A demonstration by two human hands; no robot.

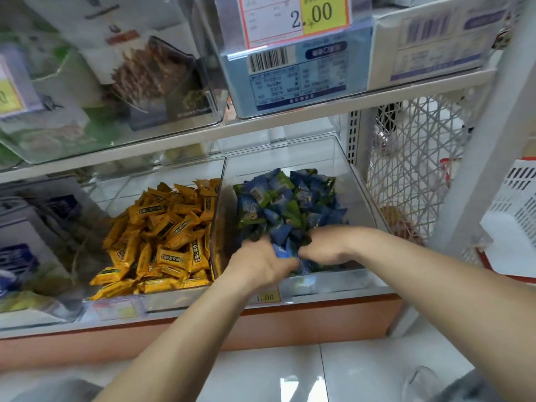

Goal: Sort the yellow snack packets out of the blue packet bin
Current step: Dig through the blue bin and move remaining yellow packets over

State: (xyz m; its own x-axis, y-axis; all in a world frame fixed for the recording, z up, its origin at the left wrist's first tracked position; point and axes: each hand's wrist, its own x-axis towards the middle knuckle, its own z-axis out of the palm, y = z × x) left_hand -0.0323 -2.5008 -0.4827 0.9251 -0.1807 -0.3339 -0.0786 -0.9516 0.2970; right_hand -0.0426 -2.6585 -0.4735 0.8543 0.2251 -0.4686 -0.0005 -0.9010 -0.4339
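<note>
Blue packets [290, 204] fill the right-hand clear bin [356, 181], and I have both hands down in its near end. Left hand [261, 265] curls its fingers round a few blue packets. Right hand [324, 248] touches the heap just beside it, fingers buried; whether it holds anything I cannot tell. Yellow packets [162, 227] lie in the adjoining bin [130, 181] to the left. Price tag [295, 18] hangs above.
</note>
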